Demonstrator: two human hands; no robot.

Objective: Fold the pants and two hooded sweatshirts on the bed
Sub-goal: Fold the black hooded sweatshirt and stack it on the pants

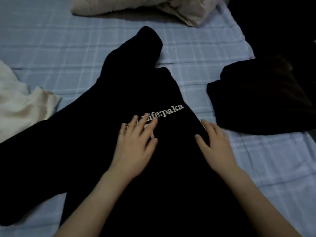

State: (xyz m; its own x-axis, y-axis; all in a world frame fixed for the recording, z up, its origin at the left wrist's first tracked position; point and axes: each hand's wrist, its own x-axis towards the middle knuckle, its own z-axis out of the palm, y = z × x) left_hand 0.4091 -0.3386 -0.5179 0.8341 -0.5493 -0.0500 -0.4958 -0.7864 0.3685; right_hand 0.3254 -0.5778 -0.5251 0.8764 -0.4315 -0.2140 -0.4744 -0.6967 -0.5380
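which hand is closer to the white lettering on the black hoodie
Left. The left hand lies flat across the start of the white lettering; the right hand rests on the black hoodie below and right of the lettering, apart from it.

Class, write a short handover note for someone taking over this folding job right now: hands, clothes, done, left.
Both open: left hand and right hand lie flat on the black sweatshirt, gripping nothing.
The black sweatshirt lies spread on the bed sheet, one sleeve out to the left, unfolded.
At right, the dark bundle looks already folded.
At left, the cream garment lies crumpled.
To do: fold the black sweatshirt, then the cream garment.
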